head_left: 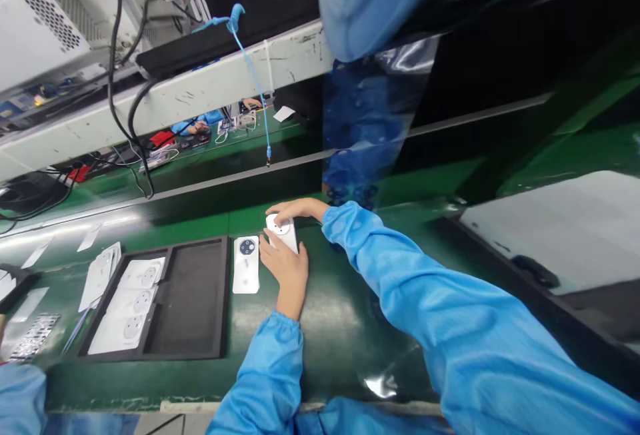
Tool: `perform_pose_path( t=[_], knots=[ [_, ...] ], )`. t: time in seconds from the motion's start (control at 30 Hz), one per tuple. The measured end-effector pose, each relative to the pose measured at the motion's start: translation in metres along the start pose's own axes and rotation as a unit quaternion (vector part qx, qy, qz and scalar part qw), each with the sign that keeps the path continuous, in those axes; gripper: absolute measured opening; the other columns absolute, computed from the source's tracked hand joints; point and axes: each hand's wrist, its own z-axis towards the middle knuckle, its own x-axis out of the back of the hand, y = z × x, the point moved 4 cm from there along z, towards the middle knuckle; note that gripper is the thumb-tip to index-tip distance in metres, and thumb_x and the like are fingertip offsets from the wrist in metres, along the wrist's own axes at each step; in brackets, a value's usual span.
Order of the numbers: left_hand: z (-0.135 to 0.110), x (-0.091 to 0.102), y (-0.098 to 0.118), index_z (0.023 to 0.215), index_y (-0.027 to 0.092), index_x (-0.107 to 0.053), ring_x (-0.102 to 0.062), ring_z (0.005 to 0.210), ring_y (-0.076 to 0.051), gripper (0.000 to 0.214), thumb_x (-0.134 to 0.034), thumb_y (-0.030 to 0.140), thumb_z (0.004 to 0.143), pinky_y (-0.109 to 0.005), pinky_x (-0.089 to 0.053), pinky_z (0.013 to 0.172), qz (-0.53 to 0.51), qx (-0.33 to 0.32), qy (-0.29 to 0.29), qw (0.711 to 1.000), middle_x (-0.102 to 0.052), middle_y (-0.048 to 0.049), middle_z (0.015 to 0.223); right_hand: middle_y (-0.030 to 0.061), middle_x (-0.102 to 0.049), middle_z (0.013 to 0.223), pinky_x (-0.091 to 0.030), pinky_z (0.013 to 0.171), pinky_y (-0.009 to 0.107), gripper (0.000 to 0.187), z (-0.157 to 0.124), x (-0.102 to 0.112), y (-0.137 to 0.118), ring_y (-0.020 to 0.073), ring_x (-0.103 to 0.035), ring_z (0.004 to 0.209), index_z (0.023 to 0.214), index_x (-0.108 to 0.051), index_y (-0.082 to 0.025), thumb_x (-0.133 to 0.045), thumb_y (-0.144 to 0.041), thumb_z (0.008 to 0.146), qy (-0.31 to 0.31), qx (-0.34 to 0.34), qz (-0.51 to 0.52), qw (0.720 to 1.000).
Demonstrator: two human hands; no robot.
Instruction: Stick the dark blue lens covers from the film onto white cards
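A white phone back cover [287, 237] with a round camera ring lies on the green bench mat. My left hand [286, 267] grips its lower part, with the fingers on the left side and the thumb at the right edge. From the right, my right hand [295, 209] reaches over the upper end, its fingers closed in at the camera ring. The fingers hide part of the cover. Just left of my hands lies a second white phone back cover [246, 272] with a dark round camera area, touched by neither hand.
A black two-compartment tray [225, 302] holds several white covers in its left compartment. Loose white covers [100, 275] and tweezers [76, 330] lie left of it. A blue coiled cord [255, 75] hangs from the shelf. Another person's sleeve [20, 395] shows at lower left.
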Motion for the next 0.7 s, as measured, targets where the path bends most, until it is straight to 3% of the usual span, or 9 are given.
perform_pose_path(
  t=[0.1,0.23,0.37,0.53,0.57,0.7],
  knots=[
    [-0.017,0.004,-0.004,0.154,0.002,-0.028,-0.031,0.142,-0.046,0.090,-0.066,0.045,0.085,-0.061,-0.027,0.114,-0.002,-0.022,-0.003,1.000,-0.031,-0.0311,0.152,0.0079,-0.055,0.146,-0.045,0.103,0.029,0.072,-0.003,0.001,0.002,0.0264,-0.055,0.128,0.144,-0.052,-0.021,-0.071,-0.033,0.076,0.025,0.014,-0.003,1.000],
    [-0.035,0.005,-0.009,0.155,0.007,-0.031,-0.028,0.145,-0.048,0.084,-0.064,0.046,0.088,-0.067,-0.026,0.113,-0.012,-0.045,-0.019,0.999,-0.030,-0.0314,0.155,0.0112,-0.053,0.148,-0.045,0.105,0.030,0.066,-0.007,-0.005,-0.002,0.0262,-0.055,0.129,0.147,-0.049,-0.018,-0.065,-0.043,0.089,0.052,0.020,-0.029,0.998],
    [-0.040,0.007,-0.010,0.155,0.007,-0.029,-0.027,0.146,-0.048,0.078,-0.058,0.044,0.094,-0.068,-0.028,0.111,-0.030,-0.047,-0.040,0.998,-0.027,-0.0328,0.157,0.0105,-0.050,0.152,-0.042,0.108,0.029,0.066,-0.012,-0.011,-0.016,0.0252,-0.052,0.134,0.149,-0.047,-0.020,-0.064,-0.047,0.091,0.092,0.019,-0.083,0.992],
    [-0.049,0.011,-0.012,0.155,0.010,-0.033,-0.031,0.145,-0.049,0.084,-0.065,0.049,0.088,-0.069,-0.030,0.112,-0.027,-0.025,-0.050,0.998,-0.029,-0.0302,0.158,0.0182,-0.045,0.153,-0.024,0.117,0.059,0.062,-0.018,-0.024,-0.053,0.0407,-0.033,0.145,0.146,-0.050,-0.019,-0.067,-0.038,0.089,0.174,0.022,-0.187,0.967],
    [-0.051,0.009,-0.012,0.155,0.011,-0.034,-0.031,0.145,-0.049,0.087,-0.067,0.052,0.086,-0.069,-0.030,0.112,-0.030,-0.025,-0.053,0.998,-0.030,-0.0294,0.158,0.0188,-0.046,0.152,-0.023,0.117,0.061,0.058,-0.017,-0.029,-0.062,0.0414,-0.033,0.145,0.143,-0.053,-0.018,-0.066,-0.035,0.089,0.181,0.035,-0.203,0.962],
    [-0.065,0.011,-0.013,0.158,0.007,-0.024,-0.020,0.148,-0.053,0.093,-0.062,0.055,0.088,-0.075,-0.025,0.114,-0.085,-0.052,-0.069,0.993,-0.021,-0.0318,0.160,0.0123,-0.062,0.137,-0.038,0.112,0.042,0.042,-0.003,-0.063,-0.116,0.0295,-0.055,0.130,0.134,-0.060,-0.019,-0.058,-0.031,0.094,0.172,0.144,-0.205,0.953]
  ],
)
